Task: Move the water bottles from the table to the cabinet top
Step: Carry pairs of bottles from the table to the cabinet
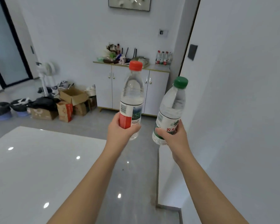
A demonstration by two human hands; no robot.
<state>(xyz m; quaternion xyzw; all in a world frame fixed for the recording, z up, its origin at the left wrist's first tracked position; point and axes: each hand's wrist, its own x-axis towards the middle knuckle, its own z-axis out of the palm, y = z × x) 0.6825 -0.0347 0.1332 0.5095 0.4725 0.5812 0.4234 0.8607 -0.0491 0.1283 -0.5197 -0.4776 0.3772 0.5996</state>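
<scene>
My left hand (120,131) grips the lower part of a clear water bottle with a red cap and red label (132,92), held upright in the air. My right hand (173,135) grips a second clear bottle with a green cap and green label (171,110), tilted slightly right. Both bottles are raised in front of me, beyond the corner of the glossy white table (39,159). Across the room stands a white cabinet (103,88); several red-capped bottles (163,58) stand at the right end of its top.
Clutter covers the left and middle of the cabinet top (120,57). Cardboard boxes (71,97), black bags (44,102) and a white fan (47,68) sit on the floor left of the cabinet. A white wall (233,94) runs close along my right. Grey floor lies between.
</scene>
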